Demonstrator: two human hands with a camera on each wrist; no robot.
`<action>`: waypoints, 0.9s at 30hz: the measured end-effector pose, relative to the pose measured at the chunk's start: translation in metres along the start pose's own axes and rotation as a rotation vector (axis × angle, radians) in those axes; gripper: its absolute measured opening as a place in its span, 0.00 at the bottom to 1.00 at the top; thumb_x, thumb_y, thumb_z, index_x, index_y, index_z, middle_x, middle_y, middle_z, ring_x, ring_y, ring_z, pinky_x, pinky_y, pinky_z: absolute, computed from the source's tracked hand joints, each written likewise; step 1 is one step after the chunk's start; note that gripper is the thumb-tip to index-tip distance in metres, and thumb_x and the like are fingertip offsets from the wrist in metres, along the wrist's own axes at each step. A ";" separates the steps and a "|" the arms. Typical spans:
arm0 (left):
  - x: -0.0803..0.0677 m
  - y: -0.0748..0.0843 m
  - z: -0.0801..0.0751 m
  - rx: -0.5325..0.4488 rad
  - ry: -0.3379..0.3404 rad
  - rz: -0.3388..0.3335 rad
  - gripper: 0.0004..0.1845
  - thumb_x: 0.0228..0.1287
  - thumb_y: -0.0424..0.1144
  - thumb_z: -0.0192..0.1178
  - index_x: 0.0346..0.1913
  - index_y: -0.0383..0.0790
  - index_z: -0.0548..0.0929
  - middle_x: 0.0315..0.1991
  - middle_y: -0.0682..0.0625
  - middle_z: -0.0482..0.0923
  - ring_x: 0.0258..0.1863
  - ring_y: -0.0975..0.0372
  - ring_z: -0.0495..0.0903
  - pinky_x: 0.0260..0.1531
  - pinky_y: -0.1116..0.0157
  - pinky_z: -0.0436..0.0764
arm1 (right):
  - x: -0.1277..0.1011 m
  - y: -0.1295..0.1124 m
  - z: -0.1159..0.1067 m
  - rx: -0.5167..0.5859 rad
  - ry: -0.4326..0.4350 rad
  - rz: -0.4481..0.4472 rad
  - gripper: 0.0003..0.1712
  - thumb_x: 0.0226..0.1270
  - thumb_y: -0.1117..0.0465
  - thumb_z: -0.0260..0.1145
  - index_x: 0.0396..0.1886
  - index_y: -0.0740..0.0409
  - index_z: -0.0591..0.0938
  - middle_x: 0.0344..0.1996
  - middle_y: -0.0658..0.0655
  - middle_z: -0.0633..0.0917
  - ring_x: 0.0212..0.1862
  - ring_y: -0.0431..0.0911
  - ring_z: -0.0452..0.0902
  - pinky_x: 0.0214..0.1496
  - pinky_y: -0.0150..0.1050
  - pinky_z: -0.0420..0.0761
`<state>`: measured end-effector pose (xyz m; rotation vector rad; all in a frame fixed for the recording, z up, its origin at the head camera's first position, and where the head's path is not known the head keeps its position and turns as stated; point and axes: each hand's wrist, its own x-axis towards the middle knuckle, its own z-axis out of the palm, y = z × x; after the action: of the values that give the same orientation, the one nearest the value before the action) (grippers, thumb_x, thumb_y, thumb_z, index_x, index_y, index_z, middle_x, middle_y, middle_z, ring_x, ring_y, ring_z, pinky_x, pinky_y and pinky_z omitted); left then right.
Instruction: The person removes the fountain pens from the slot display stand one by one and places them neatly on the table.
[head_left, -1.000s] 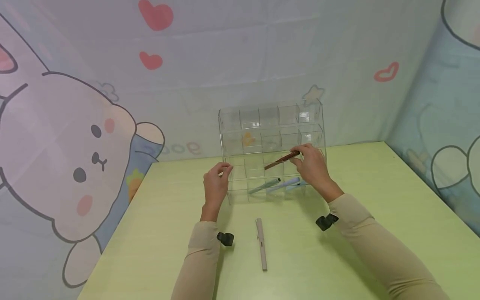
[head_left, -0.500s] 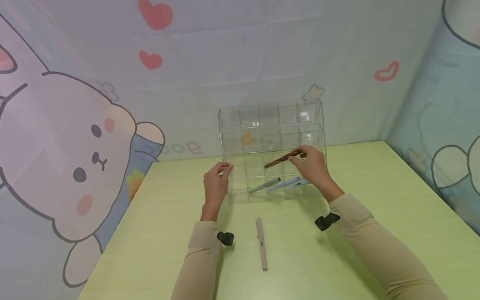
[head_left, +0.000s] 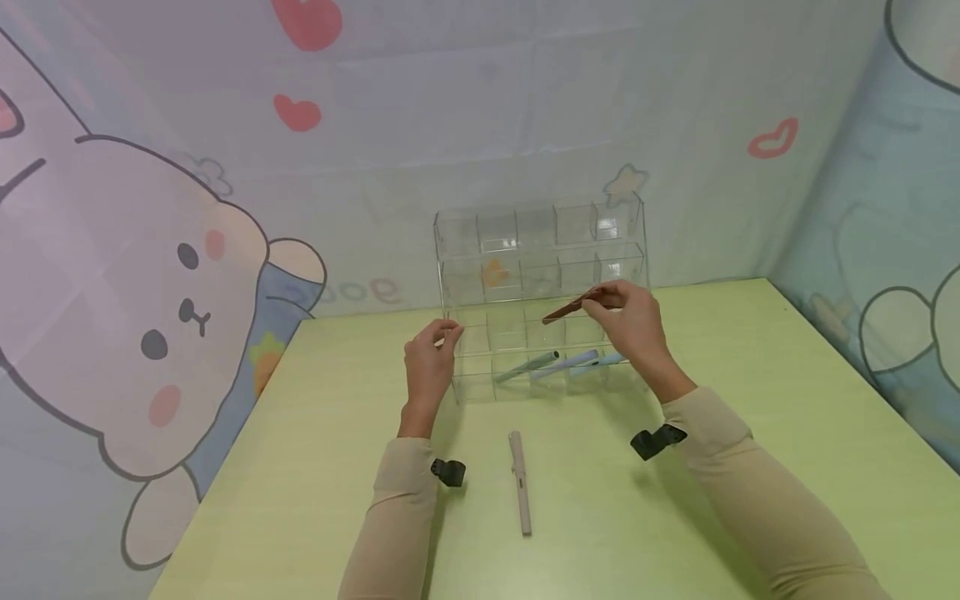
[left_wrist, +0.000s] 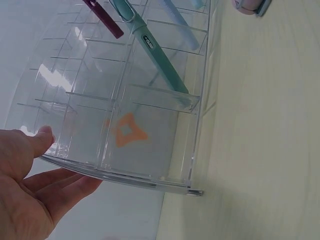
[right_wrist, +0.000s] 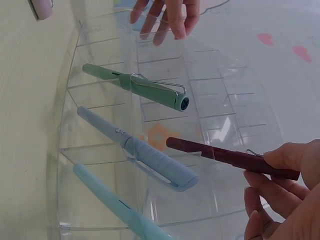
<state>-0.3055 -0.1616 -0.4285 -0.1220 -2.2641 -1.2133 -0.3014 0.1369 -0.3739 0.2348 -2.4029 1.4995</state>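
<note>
- Your right hand (head_left: 633,325) has its grip pinched on a slim dark red pen (right_wrist: 227,158), held at the clear plastic organizer (head_left: 540,292).
- Your left hand (head_left: 429,362), fingers relaxed, touches the organizer's left edge.
- Three pens sit slanted in the lowest compartments: green pen (right_wrist: 137,86), lilac pen (right_wrist: 137,150), light blue pen (right_wrist: 115,204).
- One beige pen (head_left: 520,482) lies on open green tabletop (head_left: 300,467).

The organizer (head_left: 540,250) is clear, glossy hard plastic, its smooth walls catching bright glints. The dark red pen (right_wrist: 232,158) looks like smooth plastic with a soft sheen and a thin metal clip. The green pen (right_wrist: 135,85) is matt plastic with a shiny wire clip; the lilac pen (right_wrist: 135,150) and pale blue pen (right_wrist: 107,197) look matt too. The beige pen (head_left: 520,481) is dull plastic. The worktop (head_left: 300,467) is smooth, matt yellow-green. Both sleeves (head_left: 757,492) are soft beige cloth.
</note>
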 end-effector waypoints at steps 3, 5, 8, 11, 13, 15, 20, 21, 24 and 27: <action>0.000 -0.001 0.000 0.001 -0.004 -0.007 0.09 0.70 0.42 0.64 0.43 0.39 0.88 0.41 0.37 0.87 0.40 0.45 0.88 0.41 0.50 0.85 | -0.002 -0.001 -0.002 0.030 0.041 -0.006 0.17 0.70 0.56 0.68 0.51 0.63 0.83 0.45 0.65 0.87 0.58 0.57 0.77 0.61 0.57 0.71; -0.001 -0.001 0.001 0.000 -0.006 -0.006 0.09 0.70 0.42 0.64 0.43 0.39 0.88 0.42 0.37 0.87 0.40 0.46 0.88 0.41 0.50 0.85 | -0.005 -0.002 -0.003 0.054 0.075 -0.013 0.17 0.70 0.56 0.67 0.51 0.64 0.82 0.46 0.65 0.87 0.56 0.56 0.78 0.58 0.54 0.73; -0.001 -0.001 0.000 0.000 -0.012 -0.002 0.10 0.71 0.43 0.64 0.44 0.39 0.88 0.42 0.37 0.87 0.41 0.46 0.88 0.41 0.50 0.85 | -0.009 -0.005 -0.005 0.096 0.149 -0.034 0.18 0.70 0.56 0.68 0.51 0.65 0.81 0.45 0.64 0.87 0.51 0.50 0.81 0.53 0.45 0.76; 0.000 -0.001 0.000 0.005 -0.016 -0.002 0.11 0.71 0.42 0.63 0.45 0.38 0.87 0.43 0.37 0.86 0.41 0.45 0.87 0.47 0.48 0.83 | -0.013 -0.007 -0.006 0.155 0.235 -0.065 0.19 0.68 0.57 0.69 0.52 0.65 0.80 0.43 0.63 0.87 0.46 0.42 0.81 0.49 0.37 0.75; 0.000 -0.001 0.000 0.012 -0.014 -0.006 0.11 0.71 0.41 0.63 0.46 0.38 0.87 0.44 0.36 0.86 0.42 0.45 0.87 0.51 0.46 0.81 | -0.014 -0.009 -0.007 0.195 0.288 -0.083 0.20 0.67 0.59 0.70 0.53 0.65 0.79 0.42 0.61 0.87 0.44 0.38 0.81 0.50 0.35 0.75; 0.001 -0.001 0.000 0.019 -0.014 -0.010 0.11 0.71 0.41 0.63 0.46 0.38 0.87 0.45 0.36 0.86 0.43 0.45 0.87 0.51 0.45 0.80 | -0.016 -0.010 -0.009 0.242 0.326 -0.100 0.20 0.67 0.61 0.70 0.54 0.66 0.77 0.40 0.60 0.87 0.42 0.36 0.80 0.53 0.35 0.76; 0.000 -0.002 0.001 0.018 -0.010 -0.002 0.12 0.71 0.44 0.63 0.45 0.39 0.88 0.44 0.36 0.86 0.42 0.46 0.87 0.42 0.49 0.85 | -0.021 -0.012 -0.011 0.381 0.379 -0.176 0.21 0.68 0.66 0.68 0.58 0.68 0.75 0.37 0.53 0.84 0.41 0.40 0.81 0.52 0.34 0.78; 0.000 -0.002 0.001 0.013 -0.009 -0.002 0.12 0.71 0.44 0.63 0.44 0.39 0.88 0.44 0.36 0.86 0.41 0.46 0.87 0.41 0.49 0.85 | -0.022 -0.013 -0.011 0.406 0.384 -0.191 0.22 0.69 0.67 0.67 0.59 0.68 0.74 0.37 0.52 0.83 0.41 0.41 0.82 0.51 0.33 0.78; 0.001 -0.002 0.001 0.001 -0.005 0.006 0.11 0.70 0.43 0.64 0.44 0.39 0.88 0.43 0.36 0.86 0.41 0.46 0.88 0.40 0.50 0.85 | -0.025 -0.013 -0.013 0.457 0.394 -0.242 0.23 0.70 0.69 0.65 0.62 0.70 0.73 0.39 0.50 0.82 0.40 0.41 0.83 0.48 0.31 0.79; 0.002 -0.001 0.001 -0.004 -0.007 0.003 0.11 0.71 0.43 0.64 0.44 0.39 0.88 0.43 0.36 0.86 0.40 0.46 0.88 0.40 0.50 0.85 | -0.028 -0.015 -0.015 0.459 0.403 -0.258 0.24 0.71 0.69 0.64 0.65 0.69 0.73 0.40 0.50 0.82 0.40 0.41 0.83 0.48 0.31 0.80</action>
<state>-0.3077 -0.1620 -0.4289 -0.1318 -2.2672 -1.2173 -0.2683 0.1434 -0.3646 0.2935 -1.6369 1.7549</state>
